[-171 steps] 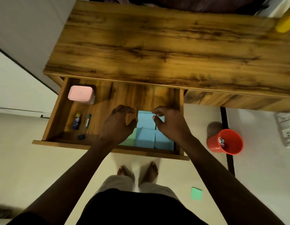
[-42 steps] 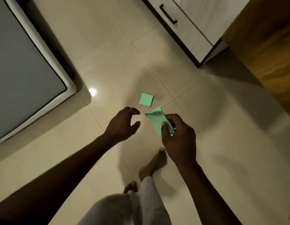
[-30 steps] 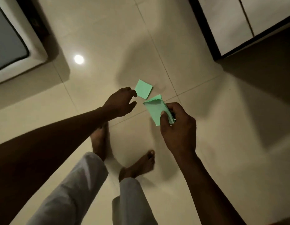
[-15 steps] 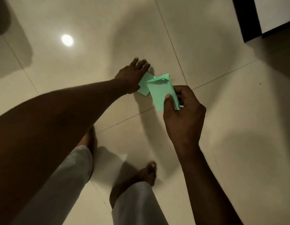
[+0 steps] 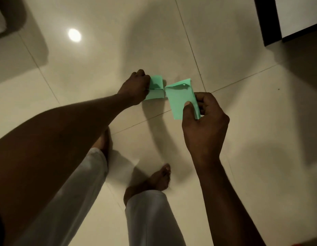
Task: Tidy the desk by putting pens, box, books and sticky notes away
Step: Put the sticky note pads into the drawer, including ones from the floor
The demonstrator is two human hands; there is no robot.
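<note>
My right hand (image 5: 205, 121) pinches a small stack of green sticky notes (image 5: 179, 98) between thumb and fingers, holding it above the floor; the top sheet curls at its upper edge. My left hand (image 5: 136, 87) reaches down to a second green sticky note pad (image 5: 156, 87) on the tiled floor, its fingers curled over the pad's left side. The pad looks lifted or bent along its middle. The desk and drawer are out of view.
Glossy cream floor tiles (image 5: 100, 59) fill the view, with a ceiling-light reflection (image 5: 74, 35) at upper left. A dark-edged white cabinet (image 5: 285, 20) stands at the upper right. My bare feet (image 5: 154, 180) and pale trouser legs are below the hands.
My left hand went from spread fingers over the floor pad to curled fingers gripping it. My right hand kept its green notes and stayed nearly in place.
</note>
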